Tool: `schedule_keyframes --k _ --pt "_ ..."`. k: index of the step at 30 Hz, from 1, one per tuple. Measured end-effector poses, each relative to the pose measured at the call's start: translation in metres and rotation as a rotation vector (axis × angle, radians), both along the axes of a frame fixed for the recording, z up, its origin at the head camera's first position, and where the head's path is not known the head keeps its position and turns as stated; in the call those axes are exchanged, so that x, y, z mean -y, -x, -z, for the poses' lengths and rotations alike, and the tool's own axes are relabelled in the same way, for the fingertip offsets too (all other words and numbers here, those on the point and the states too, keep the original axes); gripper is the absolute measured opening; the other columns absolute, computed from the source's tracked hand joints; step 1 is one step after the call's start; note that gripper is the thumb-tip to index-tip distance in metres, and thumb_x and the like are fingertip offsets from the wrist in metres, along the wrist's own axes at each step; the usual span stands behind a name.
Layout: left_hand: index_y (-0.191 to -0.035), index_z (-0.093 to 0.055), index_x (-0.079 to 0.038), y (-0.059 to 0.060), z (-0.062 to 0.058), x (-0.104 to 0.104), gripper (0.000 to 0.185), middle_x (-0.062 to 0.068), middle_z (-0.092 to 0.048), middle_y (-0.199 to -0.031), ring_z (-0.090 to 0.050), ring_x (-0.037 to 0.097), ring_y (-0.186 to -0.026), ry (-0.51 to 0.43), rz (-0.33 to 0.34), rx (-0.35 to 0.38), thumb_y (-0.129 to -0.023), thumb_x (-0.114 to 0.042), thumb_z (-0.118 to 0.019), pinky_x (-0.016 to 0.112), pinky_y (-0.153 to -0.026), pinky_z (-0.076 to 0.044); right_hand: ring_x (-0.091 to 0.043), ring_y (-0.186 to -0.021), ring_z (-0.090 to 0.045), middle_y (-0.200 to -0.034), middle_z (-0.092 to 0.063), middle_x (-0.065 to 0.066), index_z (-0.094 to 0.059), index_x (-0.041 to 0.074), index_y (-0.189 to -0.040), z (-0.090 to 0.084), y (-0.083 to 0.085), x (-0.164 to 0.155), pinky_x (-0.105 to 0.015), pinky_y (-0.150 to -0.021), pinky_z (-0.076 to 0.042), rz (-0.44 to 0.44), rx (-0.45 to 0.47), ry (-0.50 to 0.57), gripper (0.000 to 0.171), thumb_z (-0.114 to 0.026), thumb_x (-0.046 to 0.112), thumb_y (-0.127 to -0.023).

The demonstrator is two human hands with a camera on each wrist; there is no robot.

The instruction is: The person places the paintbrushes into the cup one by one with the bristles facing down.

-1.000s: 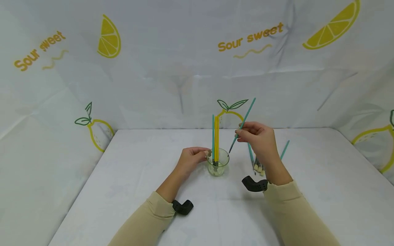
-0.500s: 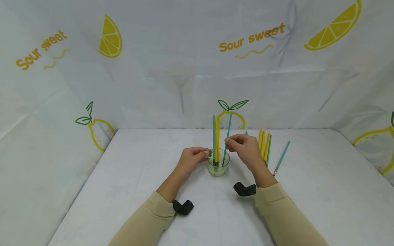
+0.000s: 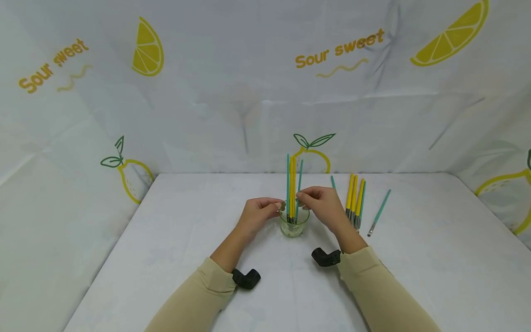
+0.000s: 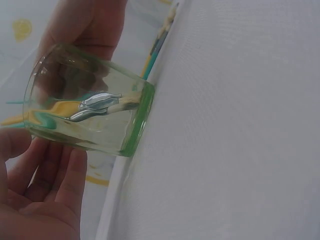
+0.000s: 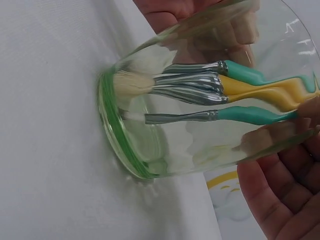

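A clear green-tinted drinking glass stands upright on the white table. My left hand pinches its rim from the left, thumb and fingers on either side in the left wrist view. With my right hand I pinch a teal-handled paintbrush, which leans inside the glass, bristles down. Beside it stand another teal paintbrush and two yellow paintbrushes. Through the glass in the right wrist view, the held brush's metal ferrule shows close above the thick green base, apart from the bunched others.
Right of my right hand lie several yellow brushes with a teal one alongside. A separate teal brush lies farther right. Another teal handle is partly hidden behind the hand. A lemon-print cloth hangs behind the table.
My right hand has moved left and down, bringing the teal paintbrush from beside the glass into it, then nearer the other brushes. My left hand has stayed at the rim.
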State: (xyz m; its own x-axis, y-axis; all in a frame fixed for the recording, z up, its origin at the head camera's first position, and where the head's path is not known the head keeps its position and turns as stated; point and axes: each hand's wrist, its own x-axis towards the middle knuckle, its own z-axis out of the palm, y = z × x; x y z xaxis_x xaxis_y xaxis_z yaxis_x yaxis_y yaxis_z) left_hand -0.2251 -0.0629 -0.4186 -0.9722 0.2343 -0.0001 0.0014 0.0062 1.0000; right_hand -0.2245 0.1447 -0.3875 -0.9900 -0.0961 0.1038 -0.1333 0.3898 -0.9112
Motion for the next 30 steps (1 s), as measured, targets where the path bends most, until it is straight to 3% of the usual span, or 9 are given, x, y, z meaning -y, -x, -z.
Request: schedule_keyframes --k 8,15,30 --pt "-0.111 -0.071 0.006 0.0012 0.0017 0.0010 0.028 0.017 -0.071 -0.112 -0.067 0.031 -0.108 -0.023 0.015 -0.013 -0.094 -0.015 -0.062 0.032 -0.089 -0.059 -0.024 -0.086 -0.069 -0.098 -0.074 -0.011 -0.074 0.005 -0.107 0.0015 -0.0016 0.0024 -0.037 -0.077 -0.061 -0.015 0.000 -0.017 0.028 -0.064 0.029 -0.095" --pt "-0.110 -0.072 0.005 0.0011 0.0015 0.0007 0.028 0.017 -0.071 -0.113 -0.067 0.031 -0.109 -0.021 0.019 -0.009 -0.094 -0.016 -0.062 0.032 -0.089 -0.059 -0.024 -0.086 -0.069 -0.099 -0.074 -0.011 -0.074 0.005 -0.107 0.0021 -0.0011 0.0025 -0.036 -0.076 -0.061 -0.011 0.010 -0.018 0.028 -0.064 0.029 -0.095" --pt "-0.109 -0.072 0.003 -0.0007 -0.0001 0.0004 0.026 0.013 -0.073 -0.109 -0.069 0.019 -0.101 -0.011 0.017 -0.017 -0.094 -0.016 -0.062 0.032 -0.089 -0.059 -0.026 -0.088 -0.069 -0.100 -0.074 -0.010 -0.074 0.006 -0.107 0.0018 -0.0009 0.0028 -0.037 -0.077 -0.061 -0.006 0.029 -0.013 0.028 -0.064 0.029 -0.094"
